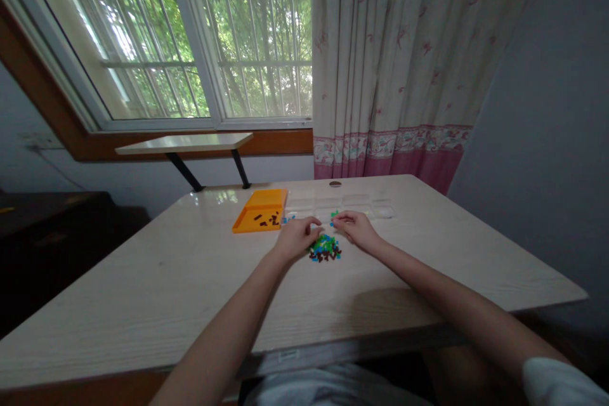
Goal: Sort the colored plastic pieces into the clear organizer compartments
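Observation:
A small heap of green, blue and dark brown pieces (pixel 325 248) lies on the table between my hands. My left hand (pixel 295 238) is at the heap's left edge, thumb and index finger curved with a gap between them. Just beyond the heap on the right, my right hand (pixel 358 231) has its fingertips pinched together. A tiny blue piece (pixel 332 224) shows right at those fingertips, but whether they grip it is too small to tell. Behind the hands is a clear compartment tray (pixel 356 199), partly hidden by them. Green pieces (pixel 334 214) show near its front.
An orange open case (pixel 244 221) with several dark brown pieces (pixel 271 219) in it stands left of the clear tray. On the pale wooden table (pixel 190 279), a raised white shelf (pixel 185 143) with black legs stands at the back left. A window and a curtain (pixel 390 76) are behind.

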`<control>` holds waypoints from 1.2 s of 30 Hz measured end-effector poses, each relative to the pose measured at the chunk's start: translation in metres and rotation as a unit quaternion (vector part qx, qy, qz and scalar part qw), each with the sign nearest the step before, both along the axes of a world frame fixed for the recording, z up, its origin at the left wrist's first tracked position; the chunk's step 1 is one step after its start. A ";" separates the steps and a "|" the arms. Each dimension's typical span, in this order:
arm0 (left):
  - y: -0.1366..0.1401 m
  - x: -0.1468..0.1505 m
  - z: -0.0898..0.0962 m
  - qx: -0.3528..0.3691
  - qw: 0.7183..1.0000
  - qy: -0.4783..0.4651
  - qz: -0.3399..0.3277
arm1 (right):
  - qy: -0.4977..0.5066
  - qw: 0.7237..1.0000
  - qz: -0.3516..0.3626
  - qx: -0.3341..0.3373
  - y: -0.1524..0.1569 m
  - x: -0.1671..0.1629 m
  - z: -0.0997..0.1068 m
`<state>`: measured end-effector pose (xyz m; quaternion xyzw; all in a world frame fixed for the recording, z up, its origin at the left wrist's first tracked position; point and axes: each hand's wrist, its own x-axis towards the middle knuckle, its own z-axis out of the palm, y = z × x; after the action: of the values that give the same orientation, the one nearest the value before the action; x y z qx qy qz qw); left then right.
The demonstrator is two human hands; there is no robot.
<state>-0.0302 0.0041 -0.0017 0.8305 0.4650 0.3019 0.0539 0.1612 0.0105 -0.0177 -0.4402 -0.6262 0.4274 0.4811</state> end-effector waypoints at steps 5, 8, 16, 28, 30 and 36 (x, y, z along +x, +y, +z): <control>-0.011 0.014 0.006 -0.001 1.000 -0.011 -0.019 | 0.022 0.999 0.032 -0.031 -0.002 0.000 0.001; -0.014 0.017 0.009 -0.003 1.000 -0.018 -0.024 | 0.013 0.998 0.044 -0.030 -0.002 0.001 0.001; -0.016 0.018 0.009 -0.002 0.999 -0.032 -0.018 | 0.016 0.998 0.053 -0.025 -0.002 0.001 0.002; -0.009 0.010 0.015 0.059 0.993 -0.104 0.017 | -0.223 0.961 0.035 0.160 -0.002 0.014 0.006; -0.009 0.009 0.017 0.075 0.988 -0.136 0.018 | -0.288 0.935 0.052 0.200 -0.003 0.018 0.007; -0.011 0.012 0.020 0.102 0.976 -0.193 0.014 | -0.367 0.899 0.097 0.219 -0.001 0.022 0.004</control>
<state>-0.0186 -0.0069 0.0181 0.7509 0.4244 0.5031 0.0538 0.1828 0.0093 -0.0133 -0.3860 -0.8761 0.1318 0.2571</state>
